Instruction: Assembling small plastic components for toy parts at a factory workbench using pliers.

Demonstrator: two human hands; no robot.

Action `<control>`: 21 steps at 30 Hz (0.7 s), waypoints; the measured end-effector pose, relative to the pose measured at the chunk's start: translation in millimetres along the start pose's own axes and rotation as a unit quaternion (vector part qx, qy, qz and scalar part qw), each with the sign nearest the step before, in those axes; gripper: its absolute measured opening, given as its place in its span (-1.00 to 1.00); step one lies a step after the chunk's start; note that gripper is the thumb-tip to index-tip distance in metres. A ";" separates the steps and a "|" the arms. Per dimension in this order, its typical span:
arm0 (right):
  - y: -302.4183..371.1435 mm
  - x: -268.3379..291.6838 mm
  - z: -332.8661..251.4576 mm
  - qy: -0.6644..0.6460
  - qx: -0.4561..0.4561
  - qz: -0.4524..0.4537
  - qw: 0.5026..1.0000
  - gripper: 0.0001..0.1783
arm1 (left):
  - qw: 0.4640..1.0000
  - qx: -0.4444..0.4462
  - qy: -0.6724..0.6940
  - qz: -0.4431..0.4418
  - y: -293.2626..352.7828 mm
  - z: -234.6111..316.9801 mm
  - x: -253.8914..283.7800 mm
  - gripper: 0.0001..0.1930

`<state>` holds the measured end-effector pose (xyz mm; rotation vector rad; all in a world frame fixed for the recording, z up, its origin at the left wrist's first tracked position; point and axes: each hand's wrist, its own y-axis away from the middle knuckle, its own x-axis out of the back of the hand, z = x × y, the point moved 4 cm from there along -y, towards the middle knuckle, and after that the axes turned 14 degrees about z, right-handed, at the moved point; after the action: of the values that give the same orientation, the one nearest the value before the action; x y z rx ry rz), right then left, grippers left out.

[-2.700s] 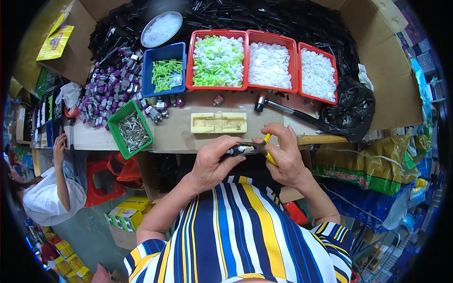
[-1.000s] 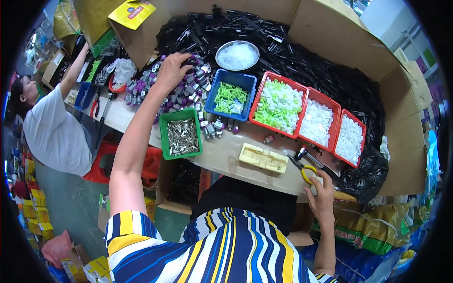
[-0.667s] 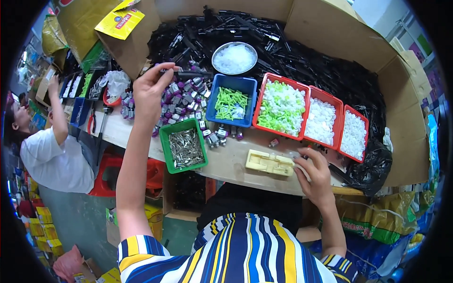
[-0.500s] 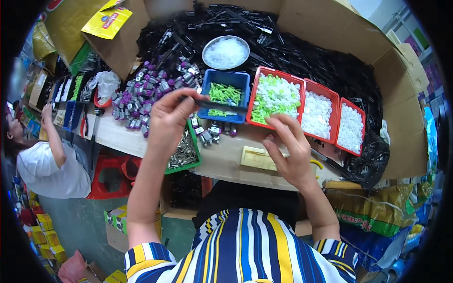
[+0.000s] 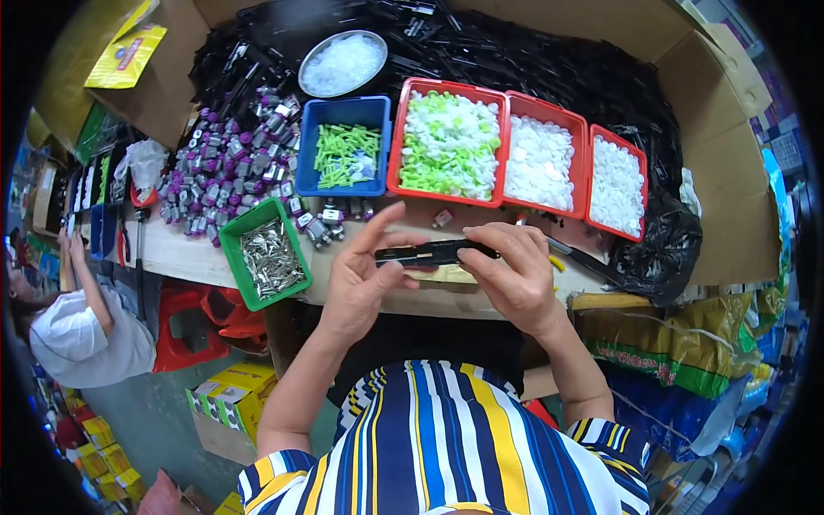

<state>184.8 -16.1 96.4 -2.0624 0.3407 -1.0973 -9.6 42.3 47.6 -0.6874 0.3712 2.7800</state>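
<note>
A long, narrow black plastic housing (image 5: 436,253) lies level between my hands above the bench's near edge. My left hand (image 5: 360,279) pinches its left end between thumb and fingers, the index finger raised. My right hand (image 5: 515,273) grips the right end, thumb below and fingers over the top. A small pale metal piece shows in the middle of the housing. Below it, mostly hidden by the housing and hands, is a pale yellow block (image 5: 451,275). A single small motor (image 5: 442,218) rests on the bench just beyond the housing.
Near my left hand stands a green tray (image 5: 230,249) of metal pins. Farther back are a blue tray (image 5: 302,142), several red trays (image 5: 504,142) of small white and green parts, heaped purple-and-grey motors (image 5: 227,159) and a round dish (image 5: 378,70). A co-worker (image 5: 94,330) sits at far left.
My left hand has brought the black housing down and toward the middle. My right hand, apart from it before, now grips its right end. The whole view has shifted.
</note>
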 end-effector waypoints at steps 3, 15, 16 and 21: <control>3.8 5.4 0.1 0.044 0.040 0.000 0.998 -0.67 | 0.997 0.077 -0.009 0.022 4.9 -15.1 -1.6 -0.56; 17.0 -23.5 -16.1 -0.037 -0.182 0.064 0.981 -0.53 | 0.947 -0.178 -0.253 0.084 30.3 -44.6 -28.0 -0.49; 15.4 -23.2 -15.0 -0.050 -0.202 0.065 0.976 -0.54 | 0.935 -0.213 -0.274 0.069 32.4 -41.5 -31.0 -0.45; 10.9 -19.9 2.7 -0.027 -0.165 -0.055 0.984 -0.63 | 0.876 -0.309 -0.369 0.032 43.7 -30.3 -18.2 -0.59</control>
<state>176.3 -11.3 75.8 -2.4234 0.4076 -1.1070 5.5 -11.1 38.5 0.3353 -0.6747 2.9366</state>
